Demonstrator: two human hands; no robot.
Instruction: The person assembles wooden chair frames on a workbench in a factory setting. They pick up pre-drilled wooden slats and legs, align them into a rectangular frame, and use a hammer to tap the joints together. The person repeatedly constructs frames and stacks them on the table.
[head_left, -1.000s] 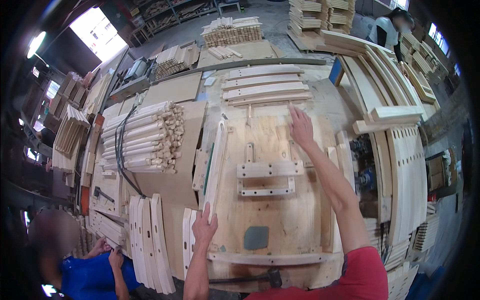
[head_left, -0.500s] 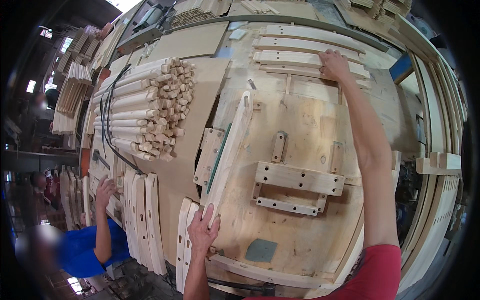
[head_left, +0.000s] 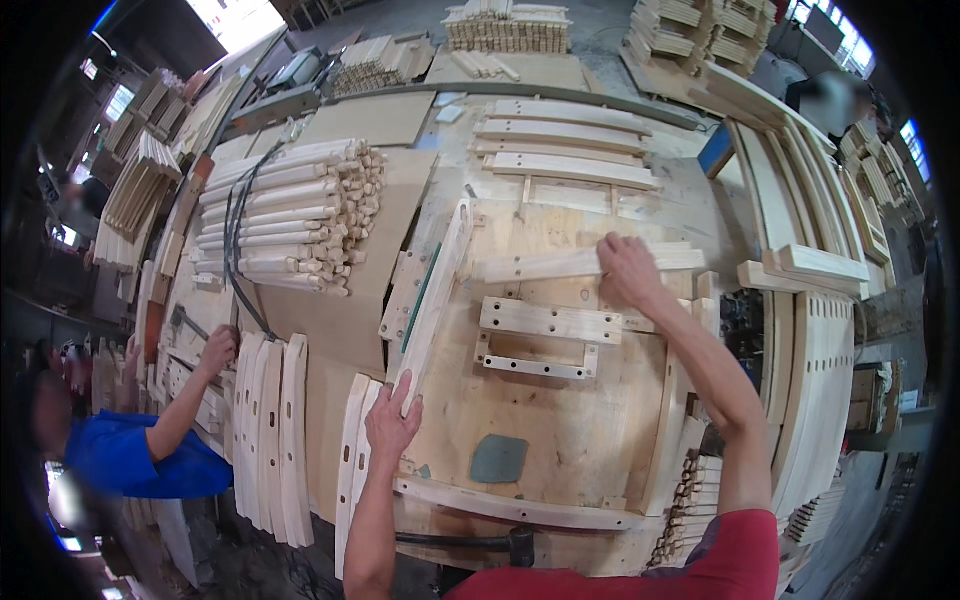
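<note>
My right hand (head_left: 628, 268) grips a pale wooden slat (head_left: 540, 265) above the work board, its fingers wrapped over the top edge. Just below the slat sits a wooden block fixture (head_left: 550, 320) with dark holes. My left hand (head_left: 393, 425) is closed around the lower end of a long wooden rail (head_left: 440, 280), which lies slanting with a slot at its far end. Beside that rail runs a green strip on a bolted wood block (head_left: 402, 295). At the far side lie several similar slats (head_left: 565, 130).
A strapped bundle of wooden spindles (head_left: 290, 215) lies left. Slotted posts (head_left: 270, 440) stand at the near left, by a co-worker in a blue shirt (head_left: 150, 455). A hammer (head_left: 520, 548) lies along the front edge; a drilled frame (head_left: 815, 390) stands at right.
My right hand has taken a slat from the far row and drawn it toward me, above the block fixture. My left hand stays at the rail's lower end. The view has shifted.
</note>
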